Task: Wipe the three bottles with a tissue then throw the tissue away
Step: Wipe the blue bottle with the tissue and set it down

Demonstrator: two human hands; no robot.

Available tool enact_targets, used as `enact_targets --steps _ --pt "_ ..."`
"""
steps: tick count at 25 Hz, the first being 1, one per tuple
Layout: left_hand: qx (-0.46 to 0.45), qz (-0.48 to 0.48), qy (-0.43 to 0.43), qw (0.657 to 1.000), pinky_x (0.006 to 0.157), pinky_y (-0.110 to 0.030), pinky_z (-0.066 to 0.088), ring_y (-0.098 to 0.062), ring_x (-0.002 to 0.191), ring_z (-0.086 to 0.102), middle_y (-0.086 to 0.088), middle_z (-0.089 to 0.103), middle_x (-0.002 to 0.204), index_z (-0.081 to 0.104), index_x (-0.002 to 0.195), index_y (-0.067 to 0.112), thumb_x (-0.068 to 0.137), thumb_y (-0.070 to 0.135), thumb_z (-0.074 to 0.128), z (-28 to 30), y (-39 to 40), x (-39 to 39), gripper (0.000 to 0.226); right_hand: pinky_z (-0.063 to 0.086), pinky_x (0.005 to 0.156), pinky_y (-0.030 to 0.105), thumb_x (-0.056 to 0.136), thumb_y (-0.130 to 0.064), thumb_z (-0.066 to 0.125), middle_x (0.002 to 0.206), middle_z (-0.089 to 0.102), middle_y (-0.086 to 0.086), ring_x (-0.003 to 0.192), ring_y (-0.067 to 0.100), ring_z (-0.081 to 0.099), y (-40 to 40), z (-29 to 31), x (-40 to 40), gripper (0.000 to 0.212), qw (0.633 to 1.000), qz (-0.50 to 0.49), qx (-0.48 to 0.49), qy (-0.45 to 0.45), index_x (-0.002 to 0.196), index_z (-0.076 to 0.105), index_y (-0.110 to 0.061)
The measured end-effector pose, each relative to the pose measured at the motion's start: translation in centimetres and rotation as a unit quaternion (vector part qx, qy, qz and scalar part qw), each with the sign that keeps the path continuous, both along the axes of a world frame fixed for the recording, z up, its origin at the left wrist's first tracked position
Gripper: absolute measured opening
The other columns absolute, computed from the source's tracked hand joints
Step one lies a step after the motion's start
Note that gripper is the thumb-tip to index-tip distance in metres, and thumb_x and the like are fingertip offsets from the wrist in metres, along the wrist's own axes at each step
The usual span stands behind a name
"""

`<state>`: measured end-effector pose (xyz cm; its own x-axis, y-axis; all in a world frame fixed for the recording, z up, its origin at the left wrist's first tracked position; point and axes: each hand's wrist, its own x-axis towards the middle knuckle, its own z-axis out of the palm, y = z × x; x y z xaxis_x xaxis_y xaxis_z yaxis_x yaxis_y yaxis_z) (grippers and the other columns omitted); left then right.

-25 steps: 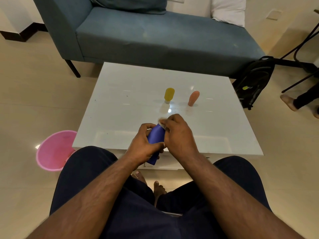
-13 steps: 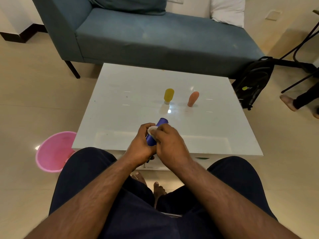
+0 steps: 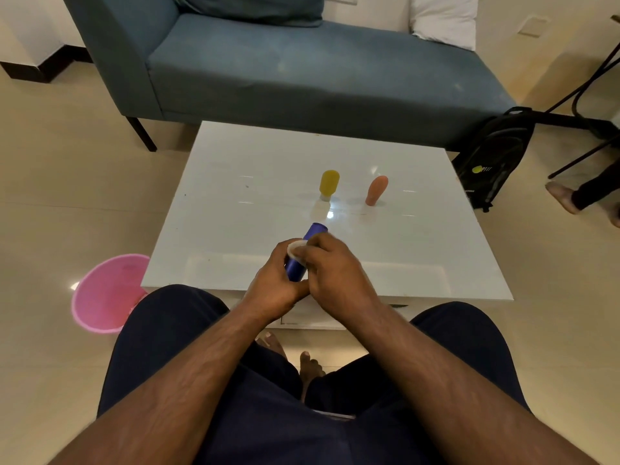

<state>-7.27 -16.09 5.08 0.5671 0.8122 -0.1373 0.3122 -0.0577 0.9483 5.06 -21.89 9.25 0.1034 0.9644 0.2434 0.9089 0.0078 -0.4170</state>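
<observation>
Dark navy trousers [image 3: 174,357] on both legs; forearms bare, no sleeves; feet bare [image 3: 310,365]

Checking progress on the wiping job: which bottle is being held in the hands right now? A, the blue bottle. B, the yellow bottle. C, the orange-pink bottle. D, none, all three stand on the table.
A: the left hand grips the blue plastic bottle while the right hand presses the white tissue on it; the yellow bottle and orange-pink bottle stand untouched on the glossy white table.
</observation>
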Motion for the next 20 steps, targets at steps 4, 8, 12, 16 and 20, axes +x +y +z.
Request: enact_targets --steps 4,8,12,16,20 --pt "-0.038 0.004 -0.007 0.999 0.068 -0.022 0.053 -0.015 0.094 0.062 0.01 0.052 0.121 0.04 0.135 0.039 0.086 0.021 0.07 0.7 -0.1 0.1 0.06 0.041 0.085 0.012 0.094 -0.019 0.055 0.106 0.056 -0.007 0.098 0.007 0.055 0.9 0.5 1.1 0.026 0.989 -0.112 0.016 0.095 0.119 0.062 -0.022" --pt "-0.233 0.069 -0.147 0.959 0.074 -0.032 0.057 -0.02 0.094 0.066 -0.004 0.064 0.119 0.054 0.129 0.03 0.099 0.044 0.048 1.8 -0.5 0.0 0.034 0.044 0.079 0.009 0.096 -0.026 0.051 0.106 0.056 -0.011 0.095 0.003 0.054 -1.0 0.2 -1.6 0.022 0.984 -0.083 0.055 0.15 0.116 0.059 -0.028" --pt "-0.276 0.099 -0.182 0.939 0.07 -0.033 0.058 -0.021 0.092 0.068 -0.008 0.07 0.111 0.059 0.128 0.026 0.103 0.055 0.031 2.2 -0.6 0.2 0.047 0.048 0.08 0.01 0.093 -0.022 0.056 0.106 0.059 -0.01 0.097 -0.001 0.054 -1.6 0.2 -1.9 0.023 0.983 -0.024 0.037 0.179 0.116 0.062 -0.022" --pt "-0.285 0.095 -0.168 0.939 0.066 -0.032 0.06 -0.017 0.075 0.07 -0.005 0.072 0.095 0.06 0.113 0.026 0.102 0.055 0.031 2.3 -0.6 0.5 0.043 0.054 0.081 0.024 0.093 -0.02 0.057 0.105 0.058 -0.009 0.098 0.003 0.057 0.3 1.4 -0.3 0.016 0.953 -0.104 0.031 0.284 0.107 0.063 -0.022" --pt "-0.317 0.103 -0.227 0.915 0.076 -0.034 0.061 -0.019 0.087 0.074 -0.005 0.078 0.099 0.063 0.124 0.021 0.099 0.06 0.032 1.9 -0.1 0.0 0.056 0.041 0.093 0.015 0.087 -0.008 0.061 0.111 0.063 0.001 0.105 0.003 0.05 -2.2 0.1 -3.1 0.027 0.994 -0.012 0.064 0.093 0.112 0.066 -0.016"
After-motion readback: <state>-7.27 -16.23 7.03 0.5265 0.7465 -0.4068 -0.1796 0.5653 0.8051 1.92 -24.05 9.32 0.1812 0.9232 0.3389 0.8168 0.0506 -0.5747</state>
